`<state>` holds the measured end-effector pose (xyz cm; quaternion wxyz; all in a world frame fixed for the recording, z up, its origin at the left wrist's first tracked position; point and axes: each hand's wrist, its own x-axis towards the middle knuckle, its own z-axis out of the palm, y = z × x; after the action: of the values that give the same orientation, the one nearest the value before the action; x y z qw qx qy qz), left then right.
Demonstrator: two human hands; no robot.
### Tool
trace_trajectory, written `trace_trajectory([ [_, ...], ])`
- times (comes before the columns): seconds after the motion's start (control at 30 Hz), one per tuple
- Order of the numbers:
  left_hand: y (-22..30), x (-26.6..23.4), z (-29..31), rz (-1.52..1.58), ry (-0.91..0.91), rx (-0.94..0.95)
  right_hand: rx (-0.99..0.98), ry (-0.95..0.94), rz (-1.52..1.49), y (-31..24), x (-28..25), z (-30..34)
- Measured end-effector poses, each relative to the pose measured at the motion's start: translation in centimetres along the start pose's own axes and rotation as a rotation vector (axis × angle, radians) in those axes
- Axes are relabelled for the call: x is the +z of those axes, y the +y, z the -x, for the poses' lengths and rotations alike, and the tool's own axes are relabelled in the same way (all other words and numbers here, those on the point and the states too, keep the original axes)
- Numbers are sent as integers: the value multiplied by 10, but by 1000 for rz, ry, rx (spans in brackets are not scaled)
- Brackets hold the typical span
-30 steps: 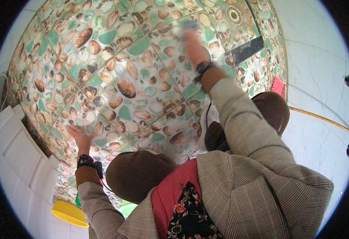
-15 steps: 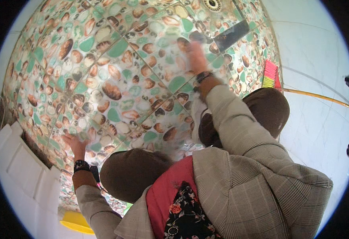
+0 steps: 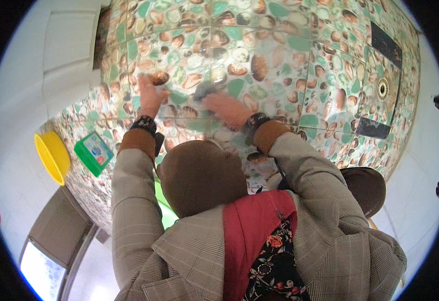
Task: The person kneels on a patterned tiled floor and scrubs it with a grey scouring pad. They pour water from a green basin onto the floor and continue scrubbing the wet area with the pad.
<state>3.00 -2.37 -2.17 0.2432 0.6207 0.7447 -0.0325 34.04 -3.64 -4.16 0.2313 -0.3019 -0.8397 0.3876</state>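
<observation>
My right hand (image 3: 227,108) is pressed to the wet, pebble-patterned tile floor (image 3: 284,55), its fingers closed on a dark grey pad (image 3: 207,91) that motion blurs; its exact kind does not show. To the left of it, my left hand (image 3: 150,98) rests on the tiles with fingers apart and nothing in it. Whitish wet streaks lie on the tiles around both hands. A dark band is on each wrist.
A white molded panel (image 3: 69,50) stands at the upper left. Further down are a yellow basin (image 3: 53,158) and a green box (image 3: 94,153). At the right lies a round floor drain (image 3: 383,89) between dark tile strips. A doorway (image 3: 44,266) shows at the lower left.
My view has turned left, bringing the green box and doorway into sight. My right hand has come in from the far right with the pad, closer to my left hand.
</observation>
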Motion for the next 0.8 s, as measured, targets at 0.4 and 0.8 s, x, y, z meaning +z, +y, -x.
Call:
trace_trajectory([
  [0.4, -87, 42, 95, -312, -338, -554, 167, 151, 228, 30, -22, -49],
  [0.8, -71, 31, 96, -265, -275, -602, 135, 323, 457, 78, -55, -161],
])
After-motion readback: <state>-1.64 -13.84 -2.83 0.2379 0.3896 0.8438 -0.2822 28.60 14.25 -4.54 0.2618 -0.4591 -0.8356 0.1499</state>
